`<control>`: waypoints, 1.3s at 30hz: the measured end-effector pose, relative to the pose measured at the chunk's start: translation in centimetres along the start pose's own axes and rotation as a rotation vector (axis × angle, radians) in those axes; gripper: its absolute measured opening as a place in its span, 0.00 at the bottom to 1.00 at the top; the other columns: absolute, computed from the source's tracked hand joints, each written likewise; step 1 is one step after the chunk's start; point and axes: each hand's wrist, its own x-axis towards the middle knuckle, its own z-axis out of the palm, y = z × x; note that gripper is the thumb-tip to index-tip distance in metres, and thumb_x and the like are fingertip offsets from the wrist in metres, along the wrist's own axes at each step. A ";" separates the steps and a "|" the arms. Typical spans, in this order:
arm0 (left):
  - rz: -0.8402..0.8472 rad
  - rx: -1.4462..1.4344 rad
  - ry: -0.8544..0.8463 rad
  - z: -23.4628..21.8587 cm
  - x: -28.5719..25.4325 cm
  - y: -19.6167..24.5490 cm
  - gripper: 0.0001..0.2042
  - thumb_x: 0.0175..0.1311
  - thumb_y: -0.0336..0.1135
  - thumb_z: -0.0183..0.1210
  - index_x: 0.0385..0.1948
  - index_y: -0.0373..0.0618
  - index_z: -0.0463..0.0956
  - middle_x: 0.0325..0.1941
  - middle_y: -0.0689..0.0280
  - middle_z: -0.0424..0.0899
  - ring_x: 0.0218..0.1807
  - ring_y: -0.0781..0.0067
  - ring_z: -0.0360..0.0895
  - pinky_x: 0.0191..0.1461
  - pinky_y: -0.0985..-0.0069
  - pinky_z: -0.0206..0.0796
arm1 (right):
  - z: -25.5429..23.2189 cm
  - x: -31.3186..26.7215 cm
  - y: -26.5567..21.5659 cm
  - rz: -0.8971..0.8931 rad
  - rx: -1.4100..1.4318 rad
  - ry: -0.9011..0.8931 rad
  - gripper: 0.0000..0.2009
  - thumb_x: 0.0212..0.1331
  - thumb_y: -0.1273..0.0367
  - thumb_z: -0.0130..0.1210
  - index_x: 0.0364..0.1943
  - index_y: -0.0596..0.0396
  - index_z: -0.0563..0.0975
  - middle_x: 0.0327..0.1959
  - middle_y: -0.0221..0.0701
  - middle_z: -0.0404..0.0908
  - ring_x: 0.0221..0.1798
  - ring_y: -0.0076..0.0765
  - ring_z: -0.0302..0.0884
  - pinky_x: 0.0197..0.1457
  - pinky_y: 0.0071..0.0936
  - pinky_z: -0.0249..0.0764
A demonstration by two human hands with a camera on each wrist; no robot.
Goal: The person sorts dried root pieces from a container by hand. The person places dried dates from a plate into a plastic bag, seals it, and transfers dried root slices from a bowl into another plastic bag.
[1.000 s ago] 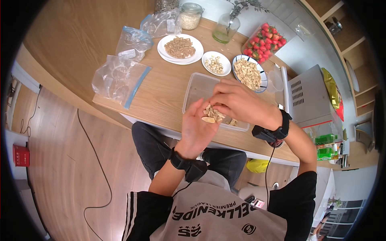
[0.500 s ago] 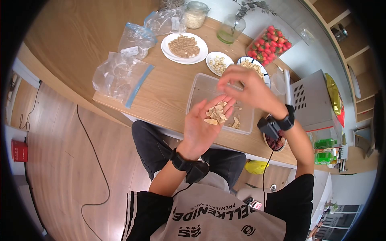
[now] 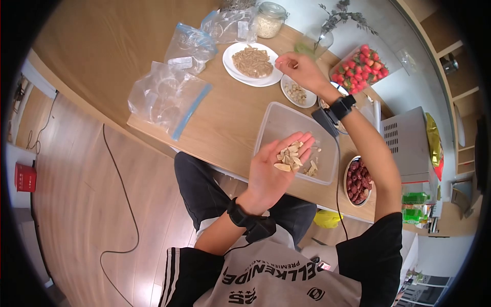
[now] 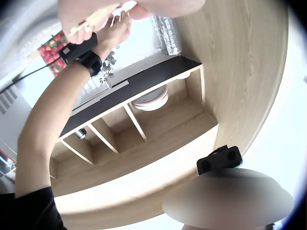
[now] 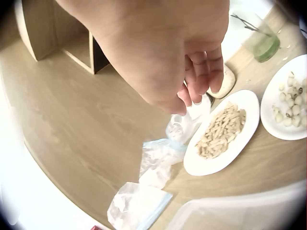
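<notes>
My left hand (image 3: 268,176) is palm up over the near side of a clear plastic box (image 3: 276,123), fingers extended, carrying a small heap of pale dried slices (image 3: 290,157). More such slices (image 3: 312,169) lie inside the box. Farther back, my right hand (image 3: 306,71) hovers with loosely bent fingers between a white plate (image 3: 228,64) of brown strip-like pieces (image 3: 253,60) and a small dish (image 3: 309,103) of round cream seeds (image 3: 295,92). In the right wrist view, nothing shows between its bent fingers (image 5: 217,79). My right wrist mostly hides the blue-rimmed bowl.
Crumpled zip bags (image 3: 166,100) lie at the left. Along the back stand a glass jar (image 3: 271,20), a vase (image 3: 312,43) and a container of strawberries (image 3: 364,66). A bowl of dark red dates (image 3: 359,181) sits right of the box, near the grey appliance (image 3: 401,138).
My right hand has left the slices in my left palm and moved up and back toward the plates. My left hand still carries the slices. The view has shifted slightly.
</notes>
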 end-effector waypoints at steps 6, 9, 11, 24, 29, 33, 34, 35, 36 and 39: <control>0.017 -0.019 -0.017 0.2 -0.1 -0.1 0.28 0.80 0.43 0.39 0.70 0.25 0.62 0.77 0.46 0.65 0.81 0.51 0.58 0.86 0.58 0.46 | -3.3 -9.8 -9.3 -0.177 0.018 -0.207 0.08 0.62 0.73 0.64 0.44 0.56 0.84 0.36 0.30 0.82 0.35 0.25 0.77 0.41 0.27 0.74; 0.058 0.015 0.022 -0.3 -0.4 -0.1 0.28 0.79 0.45 0.41 0.70 0.28 0.64 0.73 0.51 0.70 0.76 0.55 0.66 0.82 0.61 0.53 | -3.9 -13.9 -10.7 -0.228 0.087 -0.258 0.09 0.59 0.74 0.66 0.43 0.57 0.84 0.40 0.30 0.82 0.38 0.33 0.79 0.44 0.31 0.76; -0.016 -0.169 -0.227 -1.2 -0.3 0.0 0.28 0.79 0.46 0.43 0.69 0.30 0.66 0.68 0.56 0.75 0.69 0.62 0.71 0.77 0.65 0.58 | -4.0 -15.1 -11.1 -0.552 -0.159 -0.242 0.10 0.57 0.74 0.67 0.43 0.57 0.84 0.43 0.30 0.81 0.44 0.40 0.80 0.48 0.34 0.77; -0.013 -0.010 -0.044 -1.0 -1.1 -2.5 0.22 0.77 0.46 0.49 0.60 0.37 0.73 0.59 0.62 0.80 0.62 0.68 0.75 0.70 0.69 0.63 | -4.4 -18.1 -10.3 -0.520 -0.204 -0.292 0.09 0.57 0.71 0.66 0.42 0.55 0.84 0.42 0.30 0.79 0.47 0.41 0.76 0.52 0.38 0.75; 0.009 0.027 -0.002 -0.8 -0.9 -2.8 0.21 0.77 0.46 0.50 0.59 0.37 0.74 0.57 0.62 0.81 0.61 0.67 0.75 0.69 0.68 0.64 | -4.4 -18.4 -10.1 -0.507 -0.227 -0.310 0.06 0.56 0.72 0.66 0.36 0.56 0.81 0.41 0.29 0.78 0.45 0.41 0.75 0.50 0.37 0.75; -0.025 -0.004 -0.053 -1.3 -0.7 -2.5 0.20 0.77 0.45 0.50 0.58 0.37 0.74 0.57 0.62 0.81 0.61 0.67 0.76 0.69 0.68 0.64 | -4.4 -18.1 -9.8 -0.529 -0.249 -0.336 0.06 0.56 0.72 0.66 0.36 0.56 0.81 0.40 0.29 0.78 0.45 0.41 0.75 0.50 0.37 0.75; -0.019 -0.016 -0.026 -1.3 -0.7 -2.5 0.21 0.77 0.45 0.49 0.59 0.36 0.74 0.57 0.60 0.81 0.62 0.66 0.75 0.69 0.68 0.64 | -4.4 -17.9 -9.8 -0.517 -0.226 -0.344 0.06 0.55 0.73 0.66 0.35 0.56 0.81 0.40 0.30 0.78 0.45 0.41 0.75 0.50 0.37 0.75; -0.012 -0.029 0.002 -1.2 -0.7 -2.4 0.22 0.77 0.45 0.49 0.60 0.34 0.73 0.57 0.59 0.81 0.62 0.65 0.75 0.70 0.67 0.63 | -4.3 -17.8 -9.8 -0.506 -0.202 -0.353 0.06 0.55 0.73 0.67 0.35 0.56 0.81 0.39 0.30 0.78 0.46 0.41 0.75 0.50 0.38 0.75; -0.010 -0.032 0.003 -1.1 -0.7 -2.3 0.22 0.77 0.45 0.49 0.60 0.34 0.73 0.57 0.59 0.81 0.62 0.65 0.75 0.70 0.67 0.63 | -4.3 -17.6 -9.7 -0.506 -0.201 -0.357 0.06 0.55 0.73 0.67 0.35 0.56 0.81 0.39 0.30 0.78 0.46 0.41 0.75 0.50 0.38 0.75; -0.003 0.030 -0.017 -0.4 -0.6 -1.9 0.22 0.80 0.45 0.43 0.59 0.35 0.74 0.58 0.61 0.80 0.62 0.66 0.75 0.72 0.65 0.62 | -4.5 -17.1 -9.5 -0.502 -0.167 -0.340 0.07 0.54 0.74 0.67 0.35 0.56 0.81 0.38 0.30 0.79 0.44 0.42 0.77 0.48 0.38 0.75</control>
